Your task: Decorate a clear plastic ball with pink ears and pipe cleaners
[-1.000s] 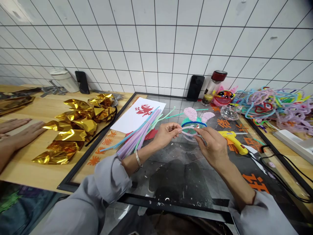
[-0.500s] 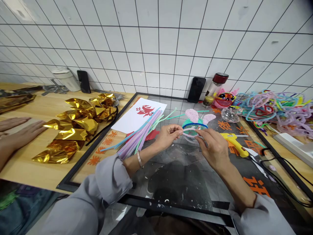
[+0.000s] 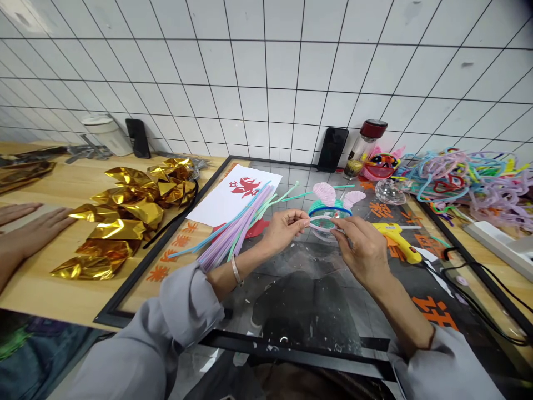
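Between my hands is a pale pink pipe cleaner [image 3: 320, 228] bent into a small loop. My left hand [image 3: 286, 229] pinches its left end between thumb and fingers. On the other side, my right hand [image 3: 361, 244] grips the loop's right end, fingers closed. Just behind the loop stands a clear round container with green and blue pipe cleaners [image 3: 331, 210] round it and two pink ear shapes [image 3: 324, 194] on top; my hands partly hide it. Left of my left hand lies a bundle of lilac, blue and green pipe cleaners [image 3: 235, 230].
A yellow glue gun [image 3: 400, 243] with a black cord lies to the right. A white sheet [image 3: 225, 194], a phone [image 3: 332, 149] and a glass bottle [image 3: 365, 149] stand or lie behind. Gold foil [image 3: 125, 216] and another person's hands [image 3: 37, 229] are left; tangled pipe cleaners [image 3: 466, 180] are right.
The whole view has shifted slightly. My hands keep their hold on the pink loop, which looks a little lower and more open at its front.
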Motion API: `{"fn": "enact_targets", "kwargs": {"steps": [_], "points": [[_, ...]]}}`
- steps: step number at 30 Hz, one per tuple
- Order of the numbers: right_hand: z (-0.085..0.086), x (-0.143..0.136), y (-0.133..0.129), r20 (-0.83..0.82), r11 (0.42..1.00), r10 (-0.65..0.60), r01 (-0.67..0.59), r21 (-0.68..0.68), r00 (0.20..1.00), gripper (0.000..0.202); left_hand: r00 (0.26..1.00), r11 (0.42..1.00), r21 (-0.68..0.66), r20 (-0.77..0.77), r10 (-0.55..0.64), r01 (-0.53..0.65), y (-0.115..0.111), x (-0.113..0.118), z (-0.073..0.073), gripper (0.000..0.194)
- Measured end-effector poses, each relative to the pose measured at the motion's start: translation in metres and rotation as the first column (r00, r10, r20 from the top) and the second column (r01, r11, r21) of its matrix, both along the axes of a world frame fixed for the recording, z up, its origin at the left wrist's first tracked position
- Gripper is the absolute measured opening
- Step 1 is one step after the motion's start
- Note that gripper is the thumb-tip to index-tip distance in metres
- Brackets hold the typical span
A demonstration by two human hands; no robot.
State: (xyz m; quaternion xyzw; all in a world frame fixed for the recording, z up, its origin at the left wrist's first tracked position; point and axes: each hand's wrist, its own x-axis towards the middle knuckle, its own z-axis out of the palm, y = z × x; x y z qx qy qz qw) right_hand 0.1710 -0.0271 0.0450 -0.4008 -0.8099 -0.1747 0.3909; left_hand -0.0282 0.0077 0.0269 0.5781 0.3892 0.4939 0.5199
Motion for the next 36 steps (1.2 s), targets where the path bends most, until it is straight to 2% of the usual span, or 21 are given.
{"fn": "enact_targets", "kwargs": {"steps": [8, 17, 27, 36], "points": [[0.0021, 0.0003, -0.0011, -0.014, 1.000, 0.030, -0.030, 0.003, 0.999, 0.017, 1.000, 1.000, -0.010, -0.010, -0.010, 0.010, -0.0005, -0.0005, 0.0031, 0.022], [-0.0003, 0.0006, 0.0018, -0.007, 1.000, -0.015, 0.015, 0.021, 1.000, 0.019, 1.000, 1.000, 0.000, -0.001, -0.007, 0.007, -0.0004, -0.0001, 0.0013, 0.024], [-0.0018, 0.0000, -0.0014, -0.050, 1.000, 0.011, -0.010, 0.027, 0.999, 0.019, 1.000, 1.000, 0.015, 0.006, 0.014, -0.015, -0.0050, 0.0003, 0.0045, 0.021], [-0.0026, -0.0018, -0.0014, -0.063, 0.999, 0.019, -0.017, 0.035, 0.998, 0.017, 1.000, 1.000, 0.000, -0.001, 0.023, -0.023, -0.0036, -0.0001, 0.0014, 0.026]]}}
